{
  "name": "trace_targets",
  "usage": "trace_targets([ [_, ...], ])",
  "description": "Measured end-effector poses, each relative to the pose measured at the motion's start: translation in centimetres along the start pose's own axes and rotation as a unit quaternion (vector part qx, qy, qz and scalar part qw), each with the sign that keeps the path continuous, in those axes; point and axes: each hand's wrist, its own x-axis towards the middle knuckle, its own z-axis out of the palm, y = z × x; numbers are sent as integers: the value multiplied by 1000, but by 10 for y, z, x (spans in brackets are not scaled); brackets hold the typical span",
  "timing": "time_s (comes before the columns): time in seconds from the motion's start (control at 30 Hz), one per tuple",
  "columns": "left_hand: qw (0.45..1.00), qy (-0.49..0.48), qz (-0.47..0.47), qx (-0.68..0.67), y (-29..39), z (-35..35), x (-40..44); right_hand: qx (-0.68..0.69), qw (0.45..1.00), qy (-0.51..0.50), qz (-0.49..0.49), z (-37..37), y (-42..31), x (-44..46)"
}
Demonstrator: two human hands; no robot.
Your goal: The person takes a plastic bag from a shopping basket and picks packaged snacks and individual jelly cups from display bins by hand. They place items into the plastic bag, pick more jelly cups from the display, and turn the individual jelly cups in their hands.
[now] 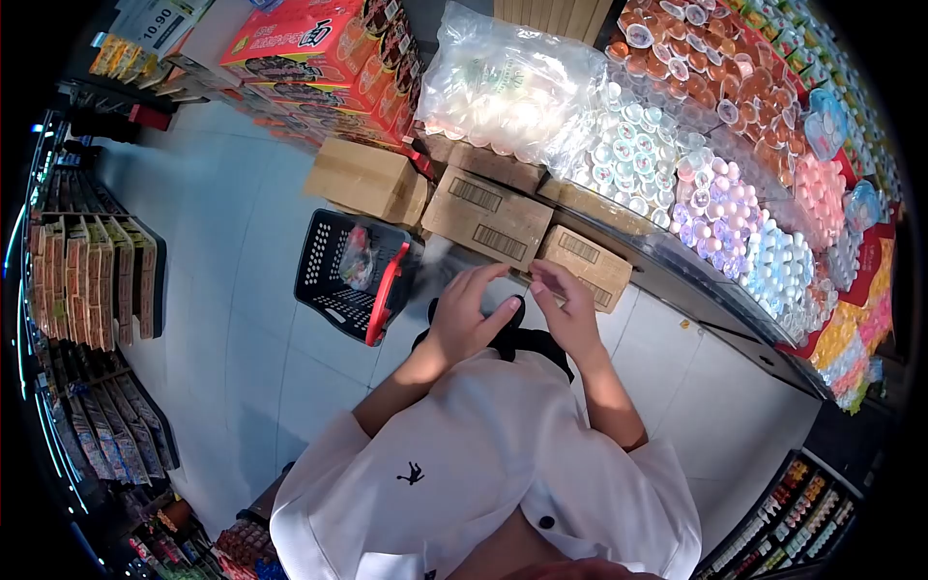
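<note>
My left hand (474, 314) and my right hand (567, 307) are raised in front of my body, above my shoes. The fingers of both are loosely curved and apart, with nothing held in either. A small gap separates the fingertips of the two hands. Left of my left hand, on the floor, stands a dark shopping basket (324, 253) with a red handle (390, 290). Inside it lies a clear plastic bag (357, 267) with something small and colourful. Beyond my fingertips are brown cardboard boxes (517, 217) at the foot of the display.
A display counter holds many small jelly cups (633, 155) in groups by colour, and a large clear plastic bag (507, 87) lies on its left part. Red printed cartons (319, 58) are stacked at upper left. Shelves (97, 280) line the left side; a rack (788, 517) stands at lower right.
</note>
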Motion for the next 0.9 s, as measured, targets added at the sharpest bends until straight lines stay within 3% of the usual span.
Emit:
trace_targets([
  [0.13,1000,-2,1,-28,0,-13,-29,-29,1000,11,-1,25,-12,-29],
  [0.37,1000,-18,23,5,-50,-96,-75,-76,997,12,0,127,-14,-44],
  [0.5,999,-24,12,35,-88,-156,-112,2,999,30,37,203,-15,-55],
  [0.67,999,-10,-16,43,-114,-215,-142,-1,998,-32,47,274,-35,-62],
  [0.9,997,9,-46,64,-136,-238,-154,21,988,-128,84,318,-25,-42],
])
